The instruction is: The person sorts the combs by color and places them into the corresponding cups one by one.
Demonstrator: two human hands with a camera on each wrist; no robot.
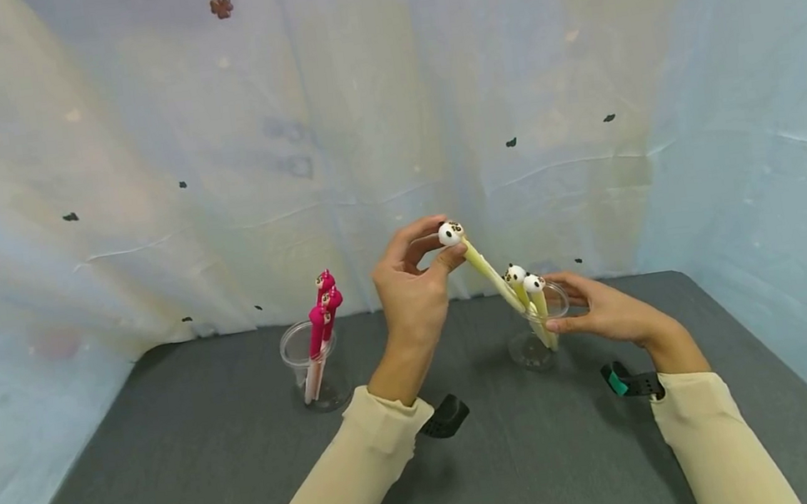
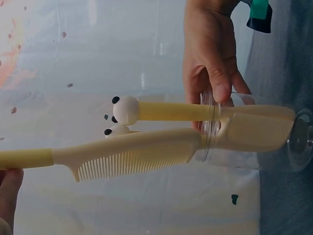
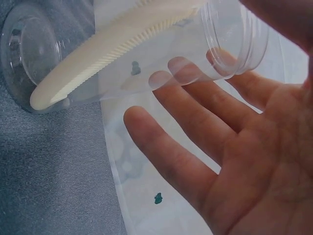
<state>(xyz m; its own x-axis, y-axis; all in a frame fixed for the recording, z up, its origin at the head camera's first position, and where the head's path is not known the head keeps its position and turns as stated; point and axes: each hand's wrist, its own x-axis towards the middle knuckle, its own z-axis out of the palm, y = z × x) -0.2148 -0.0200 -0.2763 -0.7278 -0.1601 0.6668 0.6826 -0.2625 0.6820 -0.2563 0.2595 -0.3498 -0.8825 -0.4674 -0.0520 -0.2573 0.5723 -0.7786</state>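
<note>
My left hand (image 1: 414, 293) pinches the panda-head end of a pale yellow comb (image 1: 494, 274). The comb slants down to the right, its tip at the mouth of a clear plastic jar (image 1: 532, 351); the left wrist view shows the comb's teeth (image 2: 132, 161) mostly outside the jar. Around the jar near its rim, my right hand (image 1: 610, 309) holds it, thumb at the front and fingers behind. Two more panda-topped combs (image 1: 534, 285) stand in this jar, their heads above the rim. Through the jar wall (image 3: 78, 49) the right wrist view shows one comb's toothed part reaching the bottom.
At the left, a second clear jar (image 1: 296, 349) stands on the dark grey table (image 1: 197, 479), holding several pink items (image 1: 325, 305) with character heads. A pale patterned curtain (image 1: 372, 121) hangs behind and at the sides. Black straps (image 1: 448, 416) are on both wrists.
</note>
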